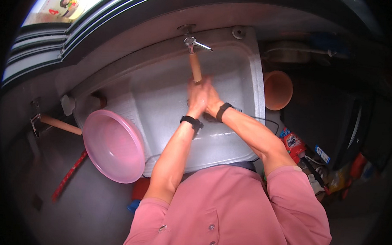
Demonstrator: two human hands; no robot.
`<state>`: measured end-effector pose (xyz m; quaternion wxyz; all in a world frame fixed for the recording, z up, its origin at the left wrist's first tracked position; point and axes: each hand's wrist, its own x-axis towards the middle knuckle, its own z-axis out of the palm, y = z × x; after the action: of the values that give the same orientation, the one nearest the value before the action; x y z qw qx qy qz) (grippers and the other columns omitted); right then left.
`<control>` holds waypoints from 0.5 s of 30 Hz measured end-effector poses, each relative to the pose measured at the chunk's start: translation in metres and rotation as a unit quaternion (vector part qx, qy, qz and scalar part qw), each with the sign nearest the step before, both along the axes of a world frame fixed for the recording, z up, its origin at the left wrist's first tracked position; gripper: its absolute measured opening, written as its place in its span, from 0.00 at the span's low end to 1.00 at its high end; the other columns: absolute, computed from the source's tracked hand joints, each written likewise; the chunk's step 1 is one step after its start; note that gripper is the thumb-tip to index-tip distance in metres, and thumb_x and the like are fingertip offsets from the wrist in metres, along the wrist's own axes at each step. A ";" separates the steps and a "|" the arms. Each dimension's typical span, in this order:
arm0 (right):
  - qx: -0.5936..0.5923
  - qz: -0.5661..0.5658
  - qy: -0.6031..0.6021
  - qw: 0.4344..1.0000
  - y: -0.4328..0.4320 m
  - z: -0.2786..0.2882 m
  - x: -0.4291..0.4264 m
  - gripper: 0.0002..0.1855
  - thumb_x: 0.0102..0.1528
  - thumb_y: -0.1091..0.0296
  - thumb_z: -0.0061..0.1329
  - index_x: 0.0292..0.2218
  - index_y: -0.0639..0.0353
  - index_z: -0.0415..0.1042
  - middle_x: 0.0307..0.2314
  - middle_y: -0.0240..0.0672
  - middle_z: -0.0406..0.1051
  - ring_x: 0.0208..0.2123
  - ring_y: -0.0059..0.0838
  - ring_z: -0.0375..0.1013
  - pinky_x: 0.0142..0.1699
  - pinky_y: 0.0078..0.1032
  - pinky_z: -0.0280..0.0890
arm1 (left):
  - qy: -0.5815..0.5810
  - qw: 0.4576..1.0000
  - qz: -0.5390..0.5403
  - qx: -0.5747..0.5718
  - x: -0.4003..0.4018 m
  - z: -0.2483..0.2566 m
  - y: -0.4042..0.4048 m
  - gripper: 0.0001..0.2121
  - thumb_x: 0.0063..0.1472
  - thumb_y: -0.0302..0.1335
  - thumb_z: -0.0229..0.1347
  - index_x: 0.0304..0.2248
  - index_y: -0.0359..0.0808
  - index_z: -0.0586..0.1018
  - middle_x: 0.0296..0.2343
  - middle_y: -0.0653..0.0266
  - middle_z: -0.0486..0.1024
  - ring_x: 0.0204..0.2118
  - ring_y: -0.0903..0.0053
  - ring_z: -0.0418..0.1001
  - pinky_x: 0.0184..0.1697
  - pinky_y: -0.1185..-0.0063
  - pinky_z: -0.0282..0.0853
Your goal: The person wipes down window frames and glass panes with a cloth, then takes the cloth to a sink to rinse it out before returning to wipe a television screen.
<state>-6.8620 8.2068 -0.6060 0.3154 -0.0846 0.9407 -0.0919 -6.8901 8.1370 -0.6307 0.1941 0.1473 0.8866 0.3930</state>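
Note:
My left hand and my right hand are pressed together over the basin of a grey laundry sink. Motion blurs both, so the finger positions are hard to make out, and no object shows between them. Just above the fingers ends a tan hose, which is fitted to a chrome tap with its lever pointing right. Whether water runs from it is not plain. Each wrist bears a black band, and the left palm side cannot be seen.
A pink plastic basin rests on the sink's left end, by the ribbed washboard part. Further left is another tap with a hose. An orange bucket and a red OMO detergent pack stand right. A red patterned stick leans lower left.

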 end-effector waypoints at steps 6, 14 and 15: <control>-0.209 -0.538 -0.060 0.814 -0.017 -0.019 -0.008 0.31 0.54 0.55 0.44 0.52 0.66 0.57 0.48 0.51 0.62 0.53 0.55 0.58 0.53 0.47 0.58 | -0.497 0.777 0.266 0.280 -0.001 0.006 -0.015 0.19 0.65 0.31 0.44 0.53 0.35 0.62 0.49 0.59 0.66 0.52 0.68 0.64 0.56 0.73 0.60; -0.176 -0.656 -0.044 0.733 -0.013 -0.018 -0.013 0.34 0.52 0.53 0.47 0.53 0.66 0.54 0.46 0.55 0.64 0.47 0.56 0.66 0.48 0.43 0.64 | -0.467 0.735 0.199 0.449 0.019 0.040 -0.018 0.33 0.59 0.19 0.50 0.60 0.39 0.46 0.55 0.58 0.56 0.59 0.68 0.55 0.60 0.74 0.54; -0.193 -0.673 -0.043 0.713 -0.014 -0.018 -0.012 0.33 0.52 0.54 0.48 0.53 0.66 0.57 0.44 0.54 0.67 0.44 0.55 0.69 0.46 0.43 0.65 | -0.471 0.739 0.242 0.417 0.020 0.040 -0.016 0.31 0.60 0.20 0.51 0.59 0.38 0.50 0.53 0.58 0.59 0.57 0.69 0.58 0.59 0.74 0.55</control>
<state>-6.8738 8.1927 -0.6242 0.1870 0.5158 0.6959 -0.4634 -6.8703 8.1212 -0.5911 0.4043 -0.2099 0.4352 0.7766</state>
